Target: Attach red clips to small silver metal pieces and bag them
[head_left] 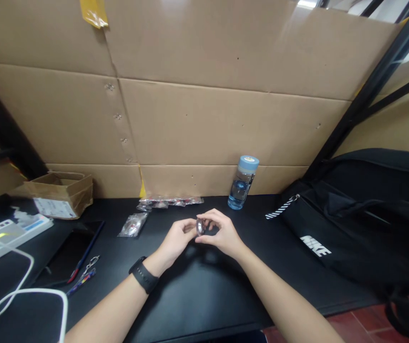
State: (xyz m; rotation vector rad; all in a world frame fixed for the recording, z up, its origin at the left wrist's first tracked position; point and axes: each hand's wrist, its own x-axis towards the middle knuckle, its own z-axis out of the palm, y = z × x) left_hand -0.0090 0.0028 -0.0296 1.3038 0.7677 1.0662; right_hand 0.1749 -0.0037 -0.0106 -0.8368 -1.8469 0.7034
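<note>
Round metal piece pinched between both hands, NIKE bag to their right

The left hand has its thumb and fingers drawn nearly together at the piece's left edge. The right hand curls in a half-open C, thumb below and forefinger above, gripping its rim. The piece sits right at the fingertips, raised over the black tabletop, which stretches from below the fingers to its front edge. A black watch circles the left wrist.

Just beyond the left fingers, to their left, lies a clear plastic packet. Farther left are a dark tablet, a red-and-blue pen, a patterned key strap, a white cable and a white power strip.

Well right of the right fingers, a black bag reads "NIKE" in white; a striped zipper pull hangs from it.

Beyond the fingers, a row of packets runs along the far edge. The blue-lidded bottle stands right of that row; its lid sticker is too small to read. Far left, an open carton carries a white label, also illegible. Cardboard panels rise behind.
</note>
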